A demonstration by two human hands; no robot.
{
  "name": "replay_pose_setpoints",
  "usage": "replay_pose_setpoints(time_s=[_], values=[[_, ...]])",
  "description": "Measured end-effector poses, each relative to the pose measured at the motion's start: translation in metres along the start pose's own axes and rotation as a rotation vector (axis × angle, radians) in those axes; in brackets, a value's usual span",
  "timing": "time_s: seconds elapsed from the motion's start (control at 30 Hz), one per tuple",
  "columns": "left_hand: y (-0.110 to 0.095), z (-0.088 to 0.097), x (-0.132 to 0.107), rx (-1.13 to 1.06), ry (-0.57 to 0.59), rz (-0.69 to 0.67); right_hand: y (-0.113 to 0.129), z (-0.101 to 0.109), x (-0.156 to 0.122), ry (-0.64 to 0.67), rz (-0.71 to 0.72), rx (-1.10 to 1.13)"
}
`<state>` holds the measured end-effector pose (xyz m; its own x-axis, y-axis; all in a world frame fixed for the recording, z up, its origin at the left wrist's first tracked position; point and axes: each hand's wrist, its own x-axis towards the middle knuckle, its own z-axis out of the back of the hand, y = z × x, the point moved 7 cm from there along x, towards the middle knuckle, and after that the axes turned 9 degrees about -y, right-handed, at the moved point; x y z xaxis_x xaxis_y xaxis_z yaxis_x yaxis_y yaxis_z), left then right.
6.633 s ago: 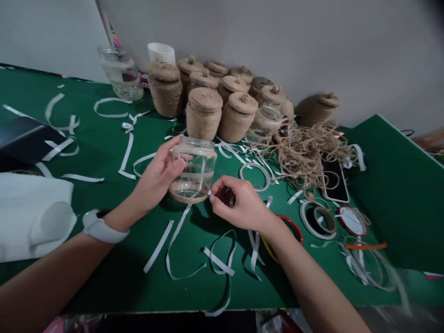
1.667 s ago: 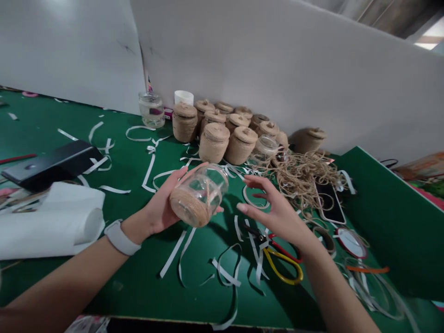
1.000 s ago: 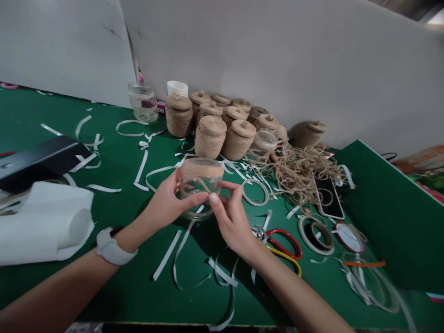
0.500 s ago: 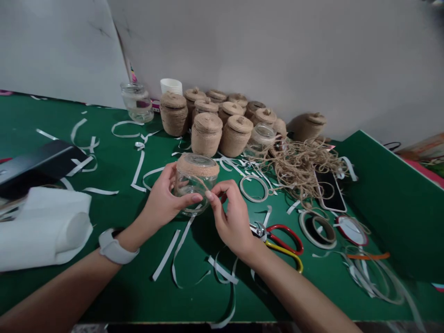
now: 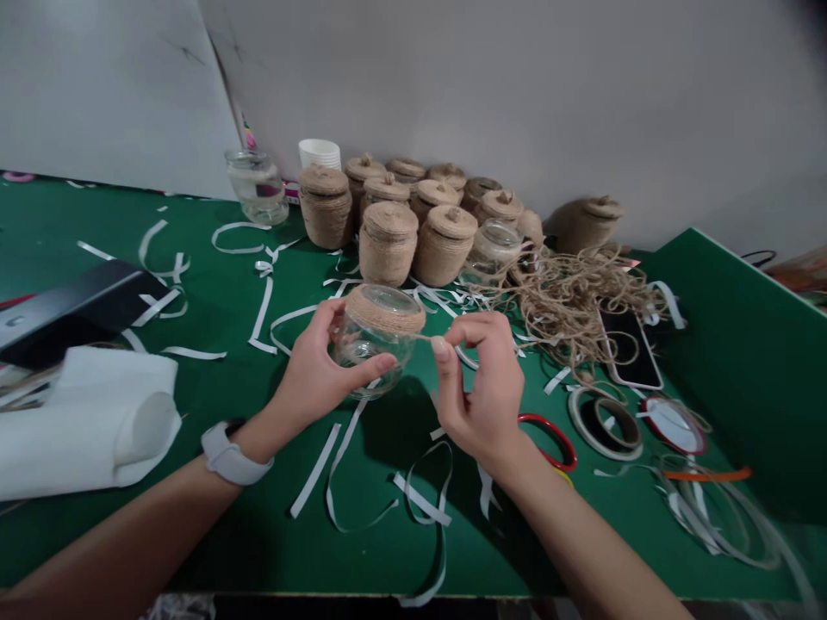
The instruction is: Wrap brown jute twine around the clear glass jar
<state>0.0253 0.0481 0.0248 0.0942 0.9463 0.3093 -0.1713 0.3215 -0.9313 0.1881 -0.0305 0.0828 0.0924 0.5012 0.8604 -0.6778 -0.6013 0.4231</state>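
The clear round glass jar point(image 5: 363, 346) is held at the middle of the work area, above the green tabletop point(image 5: 271, 551); whether its lower end touches that surface cannot be told. With the jar taken as the clock's centre, its side is gripped from eight o'clock by the bare left hand point(image 5: 323, 366), thumb across the front, seemingly so that the glass is steadied against a pull. The end ringed by a coiled band of tan twine point(image 5: 391, 319) is turned upward, presumably to leave the coils exposed and unobstructed by fingers.

At three o'clock, a thin strand of tan twine point(image 5: 424, 338) is pinched between the thumb and forefinger of the bare right hand point(image 5: 481, 379). It is drawn out straight from the band, which suggests that tension is wanted. Toward two o'clock lies a loose, tangled heap of tan twine point(image 5: 568, 288), conveniently placed, it seems, for feeding from that side. Lidded, twine-covered jars point(image 5: 388, 245) are grouped at twelve o'clock against the wall, apparently to leave elbow room.
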Motion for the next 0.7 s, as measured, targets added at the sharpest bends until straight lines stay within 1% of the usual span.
replay_pose_setpoints(time_s=[0.1,0.2,0.33,0.43,0.6,0.7], values=[[0.001,0.000,-0.002,0.052,-0.024,-0.025,0.005,0.004,0.000,-0.013,0.020,0.032],[0.000,0.000,-0.003,0.060,-0.039,-0.034,0.003,0.006,-0.001,-0.022,0.004,0.026],[0.001,0.001,-0.002,0.031,-0.039,-0.010,-0.010,-0.003,-0.004,0.049,-0.040,-0.027],[0.000,0.002,-0.002,0.018,-0.024,0.015,-0.018,-0.012,-0.007,0.104,-0.090,-0.022],[-0.004,0.002,0.000,0.012,-0.008,0.023,-0.023,-0.017,-0.007,0.107,-0.126,0.023],[-0.003,0.002,0.001,-0.021,0.010,0.039,-0.022,-0.018,-0.006,0.115,-0.133,0.035]])
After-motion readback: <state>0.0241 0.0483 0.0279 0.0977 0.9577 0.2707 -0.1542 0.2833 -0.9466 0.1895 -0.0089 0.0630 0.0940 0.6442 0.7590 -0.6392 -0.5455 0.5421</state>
